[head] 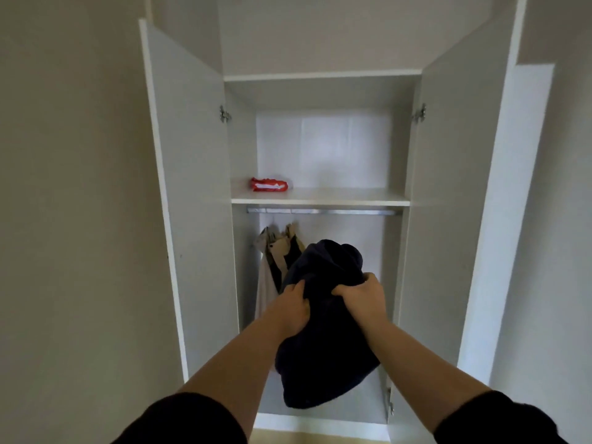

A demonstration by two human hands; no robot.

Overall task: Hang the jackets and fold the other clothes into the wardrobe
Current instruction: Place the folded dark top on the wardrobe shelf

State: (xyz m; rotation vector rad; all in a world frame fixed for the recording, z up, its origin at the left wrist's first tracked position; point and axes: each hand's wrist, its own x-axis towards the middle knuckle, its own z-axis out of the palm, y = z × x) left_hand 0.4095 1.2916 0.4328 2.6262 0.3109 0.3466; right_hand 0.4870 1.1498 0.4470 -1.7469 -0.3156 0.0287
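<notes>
A dark navy garment (pixel 323 341) hangs bunched in front of the open white wardrobe (pixel 192 187). My left hand (pixel 293 310) grips its left side and my right hand (pixel 363 298) grips its right side near the top. Behind it, a beige jacket (pixel 282 248) and a pale garment (pixel 264 290) hang from the metal rail (pixel 323 212) at the left. Whether a hanger is inside the navy garment cannot be seen.
A red packet (pixel 269 184) lies at the left of the middle shelf (pixel 320 197). Both wardrobe doors (pixel 448 187) stand wide open. A higher shelf (pixel 320 75) runs above. The wardrobe floor (pixel 320 415) shows below the garment.
</notes>
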